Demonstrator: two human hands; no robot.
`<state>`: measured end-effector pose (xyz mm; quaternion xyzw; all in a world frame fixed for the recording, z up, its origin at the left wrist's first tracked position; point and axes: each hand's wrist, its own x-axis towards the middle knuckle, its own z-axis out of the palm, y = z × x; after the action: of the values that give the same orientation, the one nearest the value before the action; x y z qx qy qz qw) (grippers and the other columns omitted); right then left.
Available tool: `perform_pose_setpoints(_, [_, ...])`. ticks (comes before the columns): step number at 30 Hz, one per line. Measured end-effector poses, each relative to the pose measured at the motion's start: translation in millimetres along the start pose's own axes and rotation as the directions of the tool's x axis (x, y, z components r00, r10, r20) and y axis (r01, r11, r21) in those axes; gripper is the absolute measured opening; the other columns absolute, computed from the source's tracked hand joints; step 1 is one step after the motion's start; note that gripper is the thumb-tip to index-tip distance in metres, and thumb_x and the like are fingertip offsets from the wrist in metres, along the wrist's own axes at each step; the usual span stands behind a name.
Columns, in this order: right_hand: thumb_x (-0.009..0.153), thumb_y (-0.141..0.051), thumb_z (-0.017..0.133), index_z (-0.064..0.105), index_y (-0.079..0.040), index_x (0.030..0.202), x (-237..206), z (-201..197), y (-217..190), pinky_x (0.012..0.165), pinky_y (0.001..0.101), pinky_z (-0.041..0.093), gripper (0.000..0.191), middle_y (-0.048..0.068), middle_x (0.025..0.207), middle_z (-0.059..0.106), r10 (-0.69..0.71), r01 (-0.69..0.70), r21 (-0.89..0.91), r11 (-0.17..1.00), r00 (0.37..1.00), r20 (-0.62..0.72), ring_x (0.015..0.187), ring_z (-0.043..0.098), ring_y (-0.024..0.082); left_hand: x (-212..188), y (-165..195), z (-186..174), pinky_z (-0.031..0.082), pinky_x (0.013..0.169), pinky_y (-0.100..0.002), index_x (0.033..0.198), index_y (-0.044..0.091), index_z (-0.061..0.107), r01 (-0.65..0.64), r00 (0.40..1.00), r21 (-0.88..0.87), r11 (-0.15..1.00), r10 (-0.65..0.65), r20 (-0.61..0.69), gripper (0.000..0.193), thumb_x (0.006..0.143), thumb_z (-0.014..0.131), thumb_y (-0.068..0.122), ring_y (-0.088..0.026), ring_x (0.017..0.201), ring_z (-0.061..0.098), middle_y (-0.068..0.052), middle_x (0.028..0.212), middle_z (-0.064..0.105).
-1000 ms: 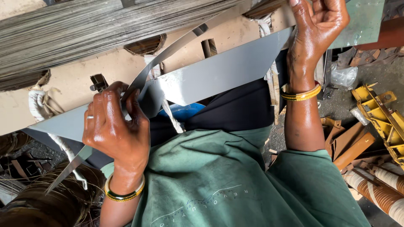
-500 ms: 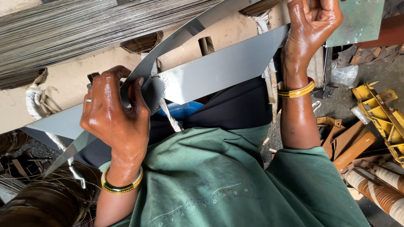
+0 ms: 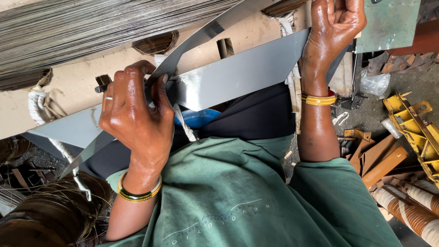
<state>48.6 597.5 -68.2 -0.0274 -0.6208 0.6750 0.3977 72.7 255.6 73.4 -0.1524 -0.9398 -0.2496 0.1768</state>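
Note:
A long grey metal sheet [image 3: 238, 73] lies slanted across my lap. My left hand [image 3: 135, 123] is closed tightly at the sheet's upper edge around a dark-handled tool [image 3: 101, 84], most of which is hidden by the fingers. A narrow shiny metal strip [image 3: 201, 36] peels away from the sheet at this hand and rises to the upper right. Another part of the strip hangs down to the lower left. My right hand [image 3: 334, 27] grips the sheet's far right end, fingers curled over its edge. Both wrists wear yellow bangles.
A thick bundle of thin metal rods [image 3: 91, 32] runs along the top left. Coiled wire [image 3: 45, 215] sits at the lower left. A yellow metal frame [image 3: 411, 123], rusty angle irons [image 3: 379, 164] and a green plate [image 3: 388, 23] crowd the right. A blue object [image 3: 199, 118] lies under the sheet.
My left hand has worked slightly along the sheet's edge and the shiny strip stands out longer. My right hand has lifted the sheet's end a little higher.

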Motion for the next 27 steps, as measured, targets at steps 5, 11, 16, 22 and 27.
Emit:
perform_pose_setpoints(5, [0.097, 0.008, 0.074, 0.060, 0.008, 0.120, -2, 3, -1, 0.097, 0.0294, 0.053, 0.028, 0.010, 0.113, 0.066, 0.009, -0.009, 0.008, 1.000, 0.998, -0.058, 0.104, 0.064, 0.012, -1, 1, 3, 0.048, 0.077, -0.036, 0.113, 0.004, 0.067, -0.036, 0.999, 0.016, 0.999, 0.037, -0.019, 0.023, 0.095, 0.078, -0.005, -0.026, 0.086, 0.063, -0.008, 0.098, 0.065])
perform_pose_setpoints(11, [0.104, 0.010, 0.076, 0.066, 0.008, 0.111, -6, -5, 5, 0.083, 0.0252, 0.050, 0.012, 0.008, 0.102, 0.067, 0.007, -0.007, 0.016, 1.000, 0.999, -0.040, 0.087, 0.060, 0.008, -4, 3, 7, 0.047, 0.078, -0.036, 0.113, 0.004, 0.067, -0.040, 0.999, 0.049, 0.998, 0.041, -0.014, 0.024, 0.093, 0.076, -0.006, -0.026, 0.086, 0.062, -0.009, 0.098, 0.064])
perform_pose_setpoints(16, [0.104, 0.009, 0.076, 0.067, 0.007, 0.109, -8, -5, 5, 0.084, 0.0257, 0.051, 0.010, 0.007, 0.099, 0.068, -0.014, 0.013, -0.005, 1.000, 0.999, -0.029, 0.088, 0.062, 0.008, -7, 2, 7, 0.047, 0.077, -0.036, 0.113, 0.004, 0.067, -0.031, 0.999, 0.015, 0.999, 0.032, -0.022, 0.023, 0.095, 0.079, -0.003, -0.025, 0.086, 0.063, -0.007, 0.098, 0.064])
perform_pose_setpoints(22, [0.103, 0.009, 0.076, 0.067, 0.007, 0.108, -7, -3, 5, 0.082, 0.0259, 0.051, 0.011, 0.007, 0.099, 0.067, -0.043, 0.042, -0.026, 0.999, 0.999, -0.029, 0.088, 0.061, 0.009, -6, 2, 6, 0.046, 0.076, -0.037, 0.110, 0.004, 0.067, -0.026, 0.999, 0.048, 0.999, 0.027, -0.018, 0.023, 0.093, 0.080, -0.003, -0.027, 0.086, 0.062, -0.008, 0.098, 0.064])
perform_pose_setpoints(27, [0.102, 0.008, 0.078, 0.066, 0.007, 0.107, -8, -8, 9, 0.079, 0.0249, 0.048, 0.013, 0.006, 0.097, 0.065, -0.026, 0.025, -0.019, 1.000, 0.997, -0.066, 0.083, 0.057, 0.007, -2, 6, 6, 0.047, 0.078, -0.037, 0.110, 0.004, 0.066, -0.037, 0.999, 0.031, 0.999, 0.038, -0.023, 0.023, 0.094, 0.080, -0.003, -0.027, 0.089, 0.063, -0.008, 0.100, 0.064])
